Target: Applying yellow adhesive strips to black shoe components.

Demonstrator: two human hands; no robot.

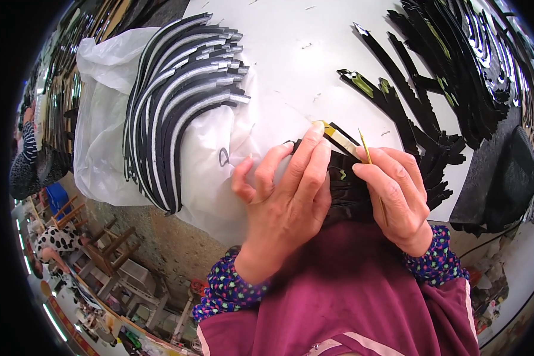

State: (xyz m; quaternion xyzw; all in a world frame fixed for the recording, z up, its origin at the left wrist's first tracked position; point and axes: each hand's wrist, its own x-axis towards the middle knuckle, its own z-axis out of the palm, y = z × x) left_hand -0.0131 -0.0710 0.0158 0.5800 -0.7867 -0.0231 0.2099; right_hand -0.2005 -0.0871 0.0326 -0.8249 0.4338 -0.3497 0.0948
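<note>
My left hand (288, 184) reaches across the table's front edge. Its fingertips press on a black strip whose end shows a yellow and cream band (341, 141). On the other side, my right hand (397, 193) grips a thin yellow pointed stick (363, 142) with its tip up, while its fingertips touch the cream end of the band. Under and between the hands lie glossy black pieces (342, 193), partly covered by my fingers. Whether the stick is a brush or an awl cannot be seen.
A fanned stack of curved black-and-white strips (166, 101) lies on a clear plastic bag (101, 65) at left. Black strips with green patches (391, 107) spread over the white table (291, 53) at right. Wooden stools (110, 243) and another person's spotted garment (53, 243) are at lower left.
</note>
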